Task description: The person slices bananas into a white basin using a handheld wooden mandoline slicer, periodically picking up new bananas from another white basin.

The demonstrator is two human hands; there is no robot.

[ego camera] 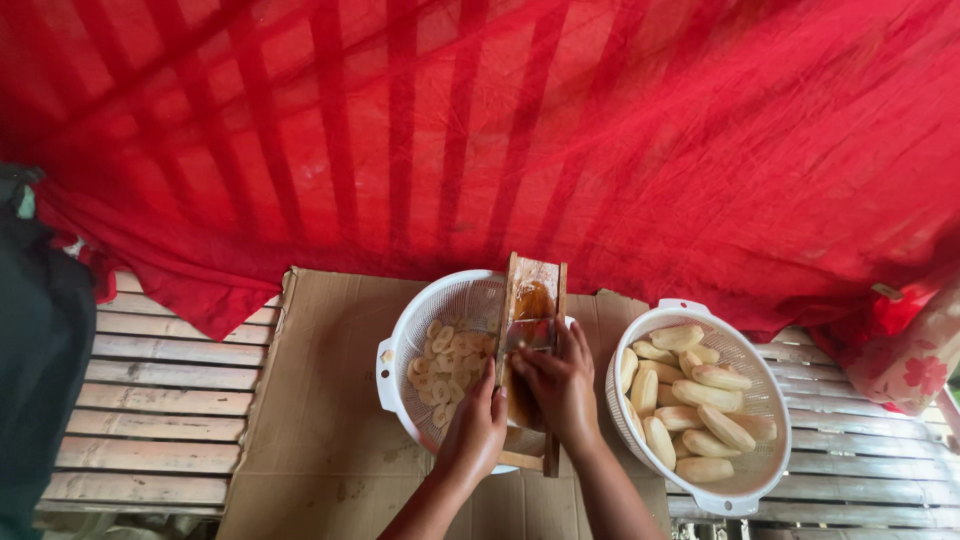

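Note:
A wooden slicer board [534, 290] with a metal blade lies tilted across a white colander [392, 368] that holds several thin banana slices [447, 368]. My left hand [474, 432] grips the board's lower left side. My right hand [558, 382] presses a peeled banana piece, mostly hidden under the fingers, onto the board just below the blade. To the right stands a second white colander [770, 462] filled with several whole peeled bananas [700, 408].
Both colanders rest on a flattened cardboard sheet [320, 420] laid over a slatted wooden bench [160, 400]. A red cloth [500, 130] hangs behind. A dark garment [40, 350] is at the left edge, a flowered fabric [915, 365] at the right.

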